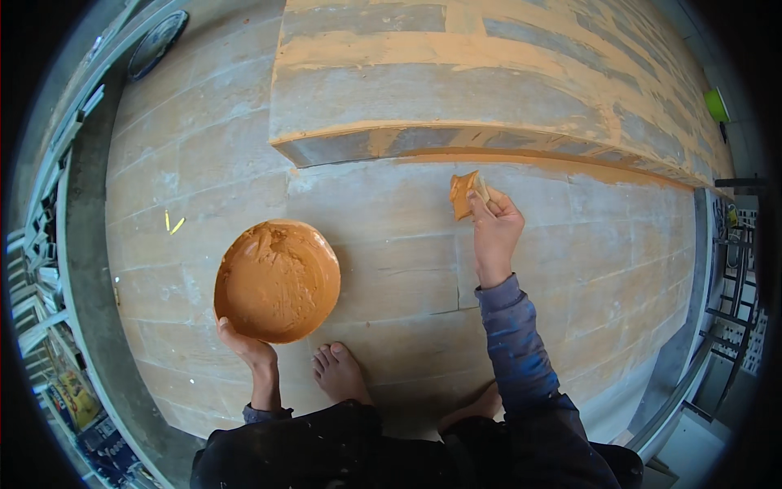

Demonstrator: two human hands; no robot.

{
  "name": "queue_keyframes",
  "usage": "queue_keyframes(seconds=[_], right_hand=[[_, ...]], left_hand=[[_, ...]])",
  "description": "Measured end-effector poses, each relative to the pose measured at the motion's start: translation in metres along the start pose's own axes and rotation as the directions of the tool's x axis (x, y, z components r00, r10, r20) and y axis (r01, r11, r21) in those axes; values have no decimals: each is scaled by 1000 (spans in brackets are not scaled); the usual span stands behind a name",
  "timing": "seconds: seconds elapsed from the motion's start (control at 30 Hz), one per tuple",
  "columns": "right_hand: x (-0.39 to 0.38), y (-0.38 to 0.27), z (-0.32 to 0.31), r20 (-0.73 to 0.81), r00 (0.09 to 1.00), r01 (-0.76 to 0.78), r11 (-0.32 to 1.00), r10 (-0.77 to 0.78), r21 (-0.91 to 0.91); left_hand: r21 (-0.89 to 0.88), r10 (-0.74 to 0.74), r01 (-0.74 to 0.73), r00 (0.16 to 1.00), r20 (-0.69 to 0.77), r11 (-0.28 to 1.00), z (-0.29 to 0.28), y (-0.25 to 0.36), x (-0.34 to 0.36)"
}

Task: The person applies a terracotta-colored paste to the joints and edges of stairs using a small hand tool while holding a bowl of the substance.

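My left hand [244, 346] grips the lower left rim of a round bowl [332, 259], holding it over the boards to the left. Thick orange-brown paste [273, 285] coats the inside of the bowl, lumpy toward its far side. In front and to the right, my right hand [498, 231] pinches a small flat scraper [481, 189] between thumb and fingers. A lump of the same paste [463, 194] covers the scraper's left part. Just beyond it runs the front edge of a raised panelled platform [391, 90], smeared with orange bands along its seams and lower edge.
My bare feet [338, 373] stand on the planked floor [391, 281]. Two small yellow pieces [177, 226] lie to the left. A dark round object [158, 45] rests at the far left. Metal racks [737, 285] line the right side, and a green container [716, 105] sits far right.
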State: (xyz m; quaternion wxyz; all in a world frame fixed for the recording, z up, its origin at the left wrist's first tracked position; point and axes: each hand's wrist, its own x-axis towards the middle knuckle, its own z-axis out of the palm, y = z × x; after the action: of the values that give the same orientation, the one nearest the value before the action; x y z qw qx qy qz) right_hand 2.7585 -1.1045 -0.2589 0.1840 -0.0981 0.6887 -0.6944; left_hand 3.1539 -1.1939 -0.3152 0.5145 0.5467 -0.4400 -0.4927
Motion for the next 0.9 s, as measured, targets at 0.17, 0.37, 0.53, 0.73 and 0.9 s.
queue_keyframes(seconds=[0.17,0.37,0.53,0.73,0.9], right_hand=[[29,38,72,-376,909,117,976,-179,-182],[5,66,160,-583,770,141,960,-259,-240],[-24,80,203,-577,781,181,971,-238,-157],[-69,87,248,-439,877,172,981,-195,-91],[-96,77,240,-72,978,-165,941,194,295]], left_hand=[[18,-21,22,998,-60,1000,0,-9,22],[9,-5,6,997,-73,1000,-21,-19,35],[-78,-71,55,974,-216,995,-1,3,36],[-82,-43,22,965,-260,996,1,7,31],[13,27,-25,981,-194,1000,-20,7,39]])
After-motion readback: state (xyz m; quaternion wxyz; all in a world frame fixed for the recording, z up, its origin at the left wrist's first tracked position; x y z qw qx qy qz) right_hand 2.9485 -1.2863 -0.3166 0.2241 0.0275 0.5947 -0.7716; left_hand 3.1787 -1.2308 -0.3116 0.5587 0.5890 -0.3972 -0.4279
